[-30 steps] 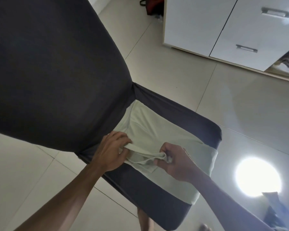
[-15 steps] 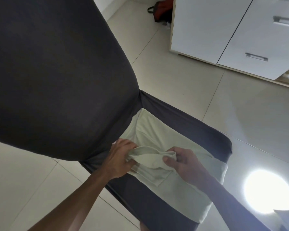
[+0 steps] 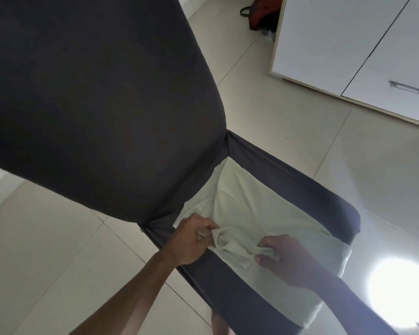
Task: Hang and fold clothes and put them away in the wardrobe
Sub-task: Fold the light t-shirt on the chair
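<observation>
A pale green garment lies spread flat on the seat of a dark grey covered chair. Its right end hangs over the seat's front edge. My left hand pinches one end of a narrow folded strip of the garment near the seat's left edge. My right hand grips the strip's other end, a short way to the right. The strip between the hands is bunched and lifted a little off the cloth beneath.
The chair's tall dark backrest fills the upper left. White wardrobe doors and a drawer with a metal handle stand at the upper right. A red bag lies on the tiled floor beside them. A bright light glare is at the lower right.
Both hands kept hold of the garment's strip and shifted it slightly toward the seat's near edge. The hands are a little farther apart than half a second ago.
</observation>
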Demonstrator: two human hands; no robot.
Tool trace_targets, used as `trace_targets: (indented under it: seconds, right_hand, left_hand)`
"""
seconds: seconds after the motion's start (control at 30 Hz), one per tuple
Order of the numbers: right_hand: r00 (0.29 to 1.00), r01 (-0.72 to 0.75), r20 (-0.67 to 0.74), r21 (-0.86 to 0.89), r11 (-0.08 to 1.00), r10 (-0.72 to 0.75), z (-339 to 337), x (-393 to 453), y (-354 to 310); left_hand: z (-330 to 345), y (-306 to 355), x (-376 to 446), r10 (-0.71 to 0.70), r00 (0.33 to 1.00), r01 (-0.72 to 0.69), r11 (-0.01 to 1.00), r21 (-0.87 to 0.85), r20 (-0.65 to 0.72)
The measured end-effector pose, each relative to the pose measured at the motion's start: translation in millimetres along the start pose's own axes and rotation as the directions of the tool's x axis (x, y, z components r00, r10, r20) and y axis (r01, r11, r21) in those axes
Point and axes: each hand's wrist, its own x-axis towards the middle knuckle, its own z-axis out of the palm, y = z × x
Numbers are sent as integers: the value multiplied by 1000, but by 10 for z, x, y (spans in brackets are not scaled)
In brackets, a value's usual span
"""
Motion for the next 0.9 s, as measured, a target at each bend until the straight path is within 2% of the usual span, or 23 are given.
trace_targets:
  seconds: [0.03, 0.07, 0.1, 0.13, 0.2, 0.23, 0.3, 0.37, 0.43, 0.53, 0.67, 0.83, 0.9]
  right_hand:
    - [1000, 2, 2, 48, 999, -2, -47, 3, -46]
    - [1000, -18, -5, 180, 984, 19, -92, 13, -82]
    - [998, -46, -19, 362, 931, 57, -148, 26, -134]
    - [993, -67, -41, 546, 835, 107, -202, 43, -197]
    - [967, -93, -91, 743, 663, 239, -272, 170, -189]
    - [946, -117, -102, 777, 619, 308, -282, 222, -121]
    - [899, -146, -143, 794, 590, 415, -218, 329, -37]
    - [860, -152, -220, 750, 644, 460, -167, 366, 25]
    - [840, -120, -296, 717, 687, 455, -152, 362, 23]
    - [820, 12, -410, 709, 706, 398, -174, 378, 31]
    - [811, -123, -369, 651, 749, 454, -114, 422, 138]
    - [775, -161, -437, 561, 812, 455, -150, 412, 182]
    - [774, -206, -456, 476, 855, 440, -125, 410, 170]
  left_hand:
    - [-22, 45, 41, -35, 999, 34, 998, -52, -27]
    - [-48, 107, 113, -66, 996, 57, 990, -126, -67]
    - [-86, 194, 209, -91, 990, 63, 969, -238, -106]
    - [-148, 294, 321, -121, 985, 66, 925, -375, -126]
    - [-265, 484, 591, -209, 976, 140, 820, -555, -62]
    - [-250, 548, 738, -248, 969, 212, 814, -541, 6]
    - [-215, 563, 887, -307, 948, 319, 897, -305, 88]
    - [-104, 549, 956, -339, 940, 341, 934, -104, 40]
    - [-64, 579, 962, -316, 946, 302, 940, -159, -70]
    - [-76, 601, 926, -250, 942, 191, 947, -257, -223]
    - [35, 435, 787, -198, 951, 194, 980, -41, -236]
    - [60, 338, 819, -74, 974, 105, 985, 140, -213]
    - [52, 382, 827, -85, 980, 127, 964, 232, -182]
